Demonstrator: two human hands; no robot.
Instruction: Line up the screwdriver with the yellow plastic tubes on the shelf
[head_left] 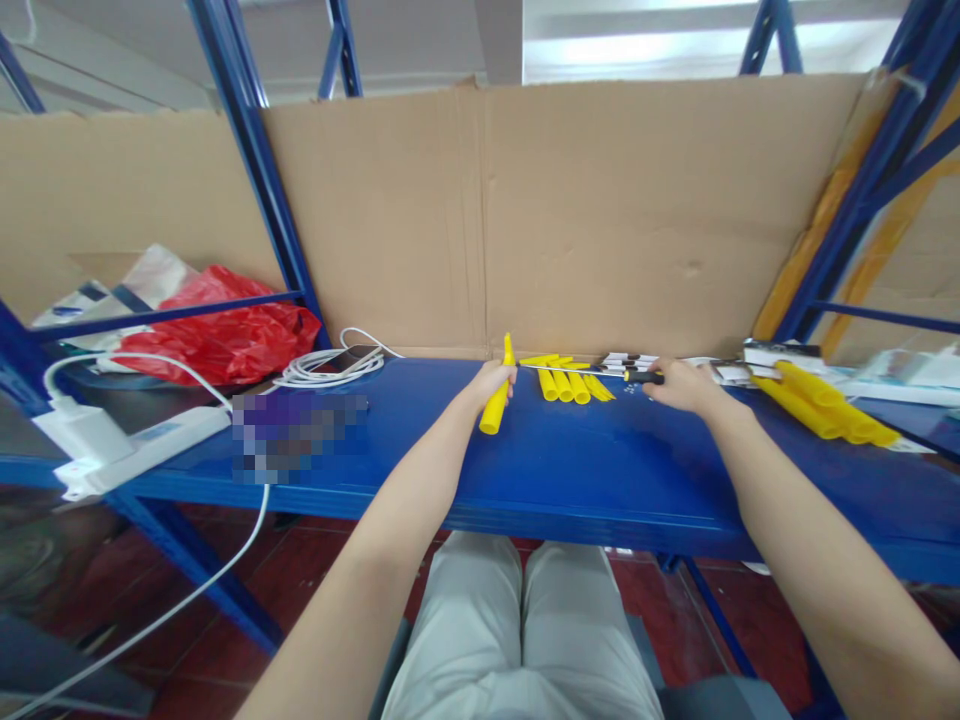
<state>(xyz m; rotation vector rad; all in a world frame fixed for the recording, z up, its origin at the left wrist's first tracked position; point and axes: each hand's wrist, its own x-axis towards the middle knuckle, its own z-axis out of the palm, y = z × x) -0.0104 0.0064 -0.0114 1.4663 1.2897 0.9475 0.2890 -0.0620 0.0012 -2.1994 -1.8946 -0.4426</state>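
Observation:
My left hand [491, 382] is closed around a yellow plastic tube [492, 416], held tilted, with a narrow tip above the fist and a wide open end below. In my right hand [681, 386] is a screwdriver [634, 377] with a black and yellow handle. Its long thin metal shaft points left and reaches close to the left fist; whether the tip touches the tube is too small to tell. Between the hands, behind the shaft, several yellow tubes [564, 386] lie side by side on the blue bench [570, 460].
More yellow tubes [832, 408] lie at the right by small black-and-white boxes [780, 356]. To the left are a coiled white cable [322, 370], a red plastic bag [232, 325] and a white power strip [150, 450]. A cardboard panel [600, 220] stands along the back between blue posts.

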